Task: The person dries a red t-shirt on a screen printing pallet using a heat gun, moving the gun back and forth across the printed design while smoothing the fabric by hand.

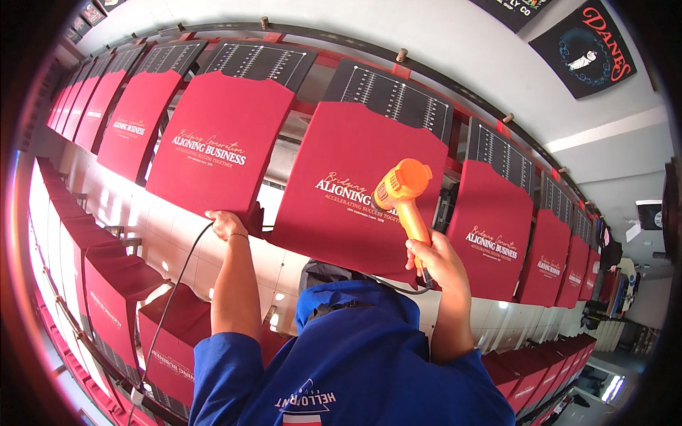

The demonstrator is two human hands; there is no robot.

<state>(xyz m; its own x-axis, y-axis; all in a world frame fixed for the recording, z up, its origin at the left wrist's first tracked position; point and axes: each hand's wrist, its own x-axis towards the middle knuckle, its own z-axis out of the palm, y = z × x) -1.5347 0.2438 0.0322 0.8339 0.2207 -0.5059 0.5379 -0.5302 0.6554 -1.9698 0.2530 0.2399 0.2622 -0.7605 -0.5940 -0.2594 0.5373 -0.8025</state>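
Note:
My right hand (439,260) grips the handle of an orange heat gun (402,186), its nozzle aimed at the white print on a dark red shirt (341,213) stretched over a black platen in front of me. My left hand (226,224) grips the lower edge of the neighbouring red shirt (213,121) and holds the gun's black cord (181,273), which hangs down to the lower left. Both shirts carry the same white and gold lettering.
A long curved row of black platens (394,92) with red printed shirts runs left and right on a red frame. A second row of red shirts (114,291) curves below. Dark printed shirts (586,46) hang on the white wall above.

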